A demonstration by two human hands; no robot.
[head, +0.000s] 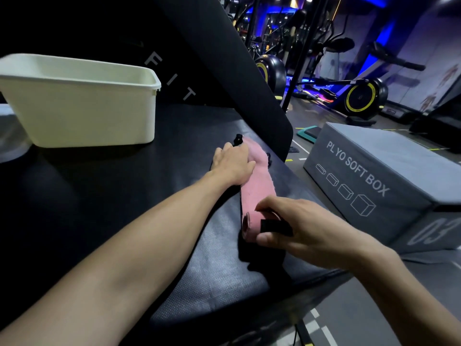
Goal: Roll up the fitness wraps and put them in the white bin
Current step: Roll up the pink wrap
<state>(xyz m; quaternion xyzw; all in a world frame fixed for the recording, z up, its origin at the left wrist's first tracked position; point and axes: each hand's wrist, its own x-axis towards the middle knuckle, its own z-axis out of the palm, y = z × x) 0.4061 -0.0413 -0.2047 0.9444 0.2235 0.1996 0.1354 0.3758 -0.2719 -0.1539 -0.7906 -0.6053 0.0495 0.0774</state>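
1. So far, only partway, judged from the head view: one pink fitness wrap point(257, 188) lying lengthwise on the black counter point(104, 196), not yet in the white bin point(82, 106).
2. Near end of the wrap already curled into a small roll, with a black strap point(274, 227) across it; far end stretched flat toward the black clip at its tip.
3. Right hand point(299, 228) closed around the rolled near end, thumb below and fingers over the top, pinching strap and roll together.
4. Left hand point(234, 163) laid flat on the far part of the wrap, fingers fairly straight, pressing it to the counter rather than clutching it.
5. White bin standing at the far left of the counter, well apart from the wrap; inner walls bare as far as visible, floor of the bin hidden, so contents impossible to tell.
6. Probably left to do: rolling the remaining flat length up to the far end, fastening it, carrying it left into the bin.
7. No other wraps clearly visible; a dark shape under the right hand too dim to identify.
8. To the right, off the counter, a grey plyo soft box point(374, 176); gym machines far behind.
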